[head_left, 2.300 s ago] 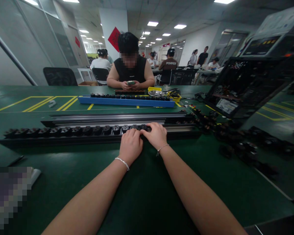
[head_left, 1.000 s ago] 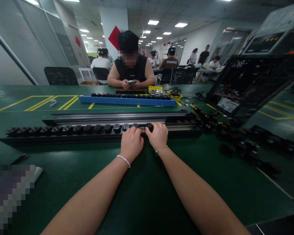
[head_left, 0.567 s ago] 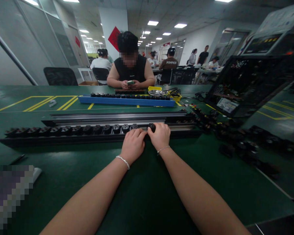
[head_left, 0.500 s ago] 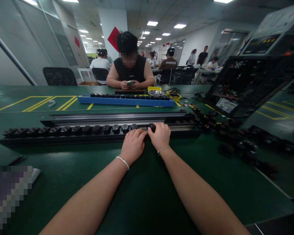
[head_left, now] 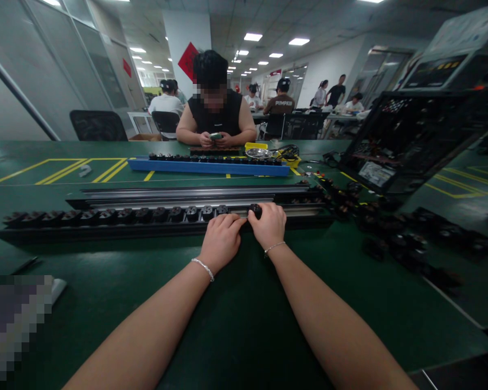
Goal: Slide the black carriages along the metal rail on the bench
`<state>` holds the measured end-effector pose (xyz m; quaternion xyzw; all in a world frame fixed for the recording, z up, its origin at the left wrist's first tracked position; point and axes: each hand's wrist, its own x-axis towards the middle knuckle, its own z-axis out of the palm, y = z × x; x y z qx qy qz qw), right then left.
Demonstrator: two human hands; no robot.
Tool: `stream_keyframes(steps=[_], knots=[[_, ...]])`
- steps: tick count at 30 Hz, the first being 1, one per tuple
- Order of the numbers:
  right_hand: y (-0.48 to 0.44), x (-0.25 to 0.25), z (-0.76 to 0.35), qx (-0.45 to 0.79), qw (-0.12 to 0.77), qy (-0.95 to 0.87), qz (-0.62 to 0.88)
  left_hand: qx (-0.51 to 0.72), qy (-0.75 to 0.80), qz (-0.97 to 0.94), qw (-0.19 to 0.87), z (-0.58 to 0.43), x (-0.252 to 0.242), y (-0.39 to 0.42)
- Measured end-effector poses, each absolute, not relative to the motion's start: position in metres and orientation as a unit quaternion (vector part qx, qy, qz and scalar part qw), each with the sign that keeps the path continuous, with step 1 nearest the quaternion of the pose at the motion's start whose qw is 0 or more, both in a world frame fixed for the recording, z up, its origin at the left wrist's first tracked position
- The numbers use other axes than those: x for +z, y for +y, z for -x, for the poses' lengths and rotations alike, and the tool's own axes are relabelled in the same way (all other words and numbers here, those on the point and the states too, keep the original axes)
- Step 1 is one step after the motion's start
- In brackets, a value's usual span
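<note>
A long black rail (head_left: 106,232) lies across the green table in front of me, with a row of black socket modules (head_left: 117,215) seated in its left half. My right hand (head_left: 270,224) is curled at the rail, its fingers closed on one black socket module (head_left: 255,209) at the end of the row. My left hand (head_left: 222,238) rests right beside it with fingers bent, pressing on the rail's front edge next to the last seated modules. Both wrists wear thin bracelets.
A second metal rail (head_left: 187,193) lies just behind. Loose black modules (head_left: 394,238) are scattered to the right, beside a black open case (head_left: 410,141). A blue tray (head_left: 211,167) with modules sits farther back, where a person (head_left: 215,116) holds a phone. Other people sit beyond.
Both hands have shifted slightly right along the rail. The module under my right fingers, hidden at first, now shows at the row's end, a little farther right.
</note>
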<state>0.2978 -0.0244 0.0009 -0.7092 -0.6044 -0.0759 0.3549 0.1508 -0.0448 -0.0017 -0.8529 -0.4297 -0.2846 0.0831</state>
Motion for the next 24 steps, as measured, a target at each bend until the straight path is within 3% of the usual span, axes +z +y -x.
stream_keyframes(steps=[24], knots=[[-0.0252, 0.0001, -0.3081, -0.075, 0.361, -0.584, 0.723, -0.290, -0.431, 0.852, 0.072, -0.1493, -0.0033, -0.0408]])
